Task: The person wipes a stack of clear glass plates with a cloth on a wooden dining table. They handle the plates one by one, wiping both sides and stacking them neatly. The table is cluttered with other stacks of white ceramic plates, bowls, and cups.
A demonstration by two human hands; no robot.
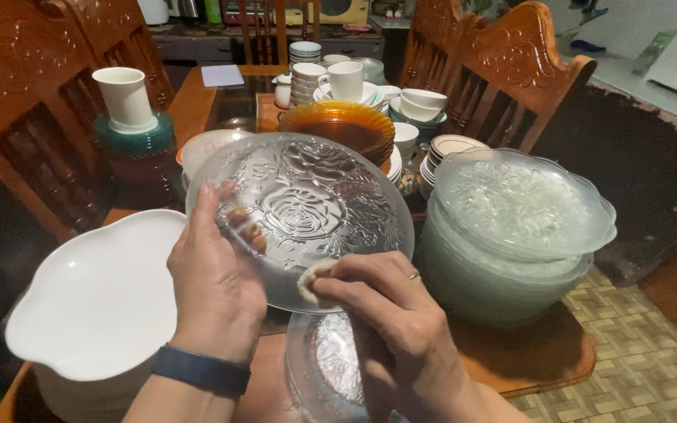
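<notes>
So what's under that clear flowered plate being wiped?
Another clear plate lies on the wooden table below the clear flowered plate. The left hand's fingers show through the glass. The hands hide part of the lower plate.

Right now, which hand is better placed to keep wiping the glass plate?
Right hand: its fingers already press a small cloth on the clear rose-patterned plate. The left hand grips the rim, holding it tilted.
</notes>
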